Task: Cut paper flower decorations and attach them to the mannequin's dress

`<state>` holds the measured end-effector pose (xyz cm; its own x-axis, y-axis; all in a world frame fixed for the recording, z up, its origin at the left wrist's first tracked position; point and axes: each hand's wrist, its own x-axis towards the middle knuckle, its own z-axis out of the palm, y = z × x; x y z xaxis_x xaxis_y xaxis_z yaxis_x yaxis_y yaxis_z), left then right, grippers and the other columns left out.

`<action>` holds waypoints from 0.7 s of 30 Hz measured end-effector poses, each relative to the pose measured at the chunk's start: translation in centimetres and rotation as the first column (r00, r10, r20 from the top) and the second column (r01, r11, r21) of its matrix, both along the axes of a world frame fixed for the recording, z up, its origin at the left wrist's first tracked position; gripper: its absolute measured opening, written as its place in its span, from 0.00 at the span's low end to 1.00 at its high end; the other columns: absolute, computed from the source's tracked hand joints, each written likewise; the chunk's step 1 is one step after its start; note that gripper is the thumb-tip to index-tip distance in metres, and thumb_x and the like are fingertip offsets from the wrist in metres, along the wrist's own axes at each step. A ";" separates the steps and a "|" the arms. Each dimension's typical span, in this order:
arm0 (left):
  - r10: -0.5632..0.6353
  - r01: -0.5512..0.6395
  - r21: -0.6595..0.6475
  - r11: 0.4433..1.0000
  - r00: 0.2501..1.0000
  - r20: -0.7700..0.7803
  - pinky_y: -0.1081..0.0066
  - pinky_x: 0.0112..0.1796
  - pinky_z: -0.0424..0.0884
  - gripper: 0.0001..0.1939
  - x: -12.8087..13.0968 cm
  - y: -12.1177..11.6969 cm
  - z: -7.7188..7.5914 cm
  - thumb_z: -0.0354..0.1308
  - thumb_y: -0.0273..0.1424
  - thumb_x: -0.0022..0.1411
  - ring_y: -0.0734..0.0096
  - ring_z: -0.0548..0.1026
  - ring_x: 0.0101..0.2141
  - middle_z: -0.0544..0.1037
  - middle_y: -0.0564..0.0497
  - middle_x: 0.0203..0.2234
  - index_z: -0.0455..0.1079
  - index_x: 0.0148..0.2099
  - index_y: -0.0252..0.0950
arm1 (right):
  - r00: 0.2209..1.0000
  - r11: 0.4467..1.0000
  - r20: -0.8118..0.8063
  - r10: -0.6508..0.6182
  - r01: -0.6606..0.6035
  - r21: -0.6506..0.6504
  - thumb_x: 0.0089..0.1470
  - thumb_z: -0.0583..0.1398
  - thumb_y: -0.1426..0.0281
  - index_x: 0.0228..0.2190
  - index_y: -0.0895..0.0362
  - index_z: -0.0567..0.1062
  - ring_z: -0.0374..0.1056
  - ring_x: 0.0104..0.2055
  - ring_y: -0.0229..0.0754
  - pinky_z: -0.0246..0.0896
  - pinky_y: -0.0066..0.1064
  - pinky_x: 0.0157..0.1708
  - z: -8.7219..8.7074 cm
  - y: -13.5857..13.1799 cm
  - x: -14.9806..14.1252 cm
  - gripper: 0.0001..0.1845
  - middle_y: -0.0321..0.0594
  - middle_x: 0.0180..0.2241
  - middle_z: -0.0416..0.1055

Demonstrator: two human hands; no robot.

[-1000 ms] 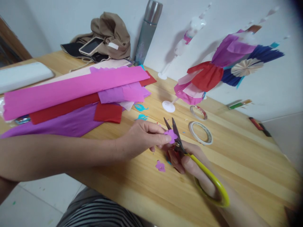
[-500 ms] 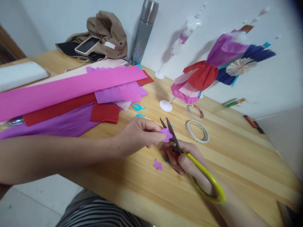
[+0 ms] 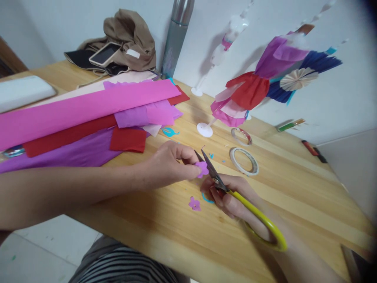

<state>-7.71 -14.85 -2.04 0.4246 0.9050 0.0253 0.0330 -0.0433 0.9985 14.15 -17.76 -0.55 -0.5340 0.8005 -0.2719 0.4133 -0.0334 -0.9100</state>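
Observation:
My left hand point(image 3: 169, 164) pinches a small purple paper flower point(image 3: 202, 169) just above the wooden table point(image 3: 294, 204). My right hand point(image 3: 235, 200) grips yellow-handled scissors point(image 3: 235, 196), whose dark blades are slightly apart against the flower's edge. A second cut purple flower point(image 3: 194, 204) lies on the table below my hands, next to a thin teal paper scrap point(image 3: 207, 198).
Pink, red and purple crepe paper sheets point(image 3: 88, 114) lie at the left. Two tape rolls point(image 3: 244, 161) sit beyond the scissors. A doll in a paper dress point(image 3: 250, 86) stands on a white base by the wall. A steel flask point(image 3: 176, 35), a bag with a phone point(image 3: 118, 43) stand behind.
Both hands have drifted slightly left and down with the flower and scissors. The blades have closed a little around the flower's edge.

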 end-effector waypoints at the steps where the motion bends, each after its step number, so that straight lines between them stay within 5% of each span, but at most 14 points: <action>1: -0.006 0.006 -0.003 1.000 1.000 -0.001 0.75 0.31 0.69 0.11 0.0 0.0 0.0 0.63 0.29 0.53 0.71 0.75 0.30 0.76 0.51 0.22 0.68 0.20 0.34 | 1.000 1.000 0.005 0.003 -0.003 0.000 0.52 0.58 0.36 0.35 0.57 0.75 0.49 0.21 0.32 0.40 0.28 0.18 0.0 0.0 0.1 0.35 0.32 0.23 0.59; 21: -0.035 0.032 -0.055 0.998 0.999 -0.039 0.77 0.25 0.65 0.10 -0.2 0.4 0.3 0.63 0.29 0.51 0.74 0.73 0.26 0.74 0.53 0.19 0.69 0.20 0.33 | 0.999 1.000 0.037 0.001 0.000 -0.014 0.52 0.59 0.39 0.32 0.58 0.74 0.53 0.23 0.34 0.53 0.28 0.21 0.7 0.3 0.3 0.33 0.33 0.25 0.59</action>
<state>-7.90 -14.49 -1.79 0.4544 0.8899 -0.0408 0.0723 0.0089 0.9973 14.46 -17.41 0.19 -0.5237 0.7964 -0.3026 0.4468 -0.0456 -0.8934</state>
